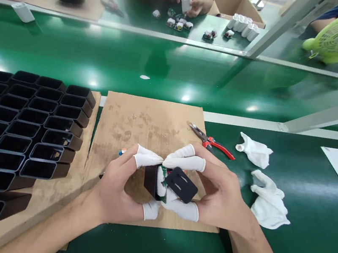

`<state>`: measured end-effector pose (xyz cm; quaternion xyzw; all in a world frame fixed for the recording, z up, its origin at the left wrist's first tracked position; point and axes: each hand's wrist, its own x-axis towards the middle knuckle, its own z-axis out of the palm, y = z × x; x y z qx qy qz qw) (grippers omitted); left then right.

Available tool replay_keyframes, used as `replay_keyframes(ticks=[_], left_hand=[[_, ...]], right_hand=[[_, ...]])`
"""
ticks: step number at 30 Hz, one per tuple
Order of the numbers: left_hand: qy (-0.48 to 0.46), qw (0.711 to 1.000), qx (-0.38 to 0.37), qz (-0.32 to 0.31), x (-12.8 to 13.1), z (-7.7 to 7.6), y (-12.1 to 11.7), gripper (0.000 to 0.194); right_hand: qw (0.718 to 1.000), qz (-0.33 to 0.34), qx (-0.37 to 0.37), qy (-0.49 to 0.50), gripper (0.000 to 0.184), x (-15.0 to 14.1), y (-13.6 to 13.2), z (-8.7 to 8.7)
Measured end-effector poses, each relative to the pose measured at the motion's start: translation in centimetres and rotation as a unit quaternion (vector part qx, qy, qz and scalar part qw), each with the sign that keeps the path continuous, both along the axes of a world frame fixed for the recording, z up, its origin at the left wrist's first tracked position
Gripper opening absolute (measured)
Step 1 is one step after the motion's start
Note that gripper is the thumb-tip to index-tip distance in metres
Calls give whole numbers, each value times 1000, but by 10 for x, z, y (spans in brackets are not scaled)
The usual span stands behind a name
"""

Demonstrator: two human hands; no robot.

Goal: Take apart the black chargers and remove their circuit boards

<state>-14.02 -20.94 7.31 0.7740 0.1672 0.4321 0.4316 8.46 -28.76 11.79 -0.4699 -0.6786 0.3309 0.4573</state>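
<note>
White finger cots cover the fingertips of both my hands. My left hand (117,192) is closed around a black rectangular plastic case (151,182), held tilted over the cardboard. Closed on a green circuit board (163,187) with white material on it, my right hand (218,183) keeps the board at the open end of the case, seemingly partly inside. A black end plate (182,185) with two slots sits at the board's outer end, between my right thumb and fingers. My fingers hide part of the board.
Many open black cases (23,128) stand in rows at left. Beneath my hands lies a cardboard sheet (142,118). Red-handled pliers (211,142) and crumpled white cloth pieces (256,150) lie at right. Across the green conveyor belt (107,59), a co-worker's hands (197,3) hold a white case.
</note>
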Motion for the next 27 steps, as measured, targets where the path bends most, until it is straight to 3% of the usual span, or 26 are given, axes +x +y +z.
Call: replay_keyframes(ticks=[16,22,27], left_hand=[[-14,1000,3,4,1,-4,2,61],[-7,1000,-3,1,0,-6,4,61],[-8,1000,7,1,1,-5,3,62]], right_hand=[[999,-3,34,-41,68,1,2,-2],[997,-21,69,0,71,0,-2,3],[998,-40,49,22,68,6,-6,11]])
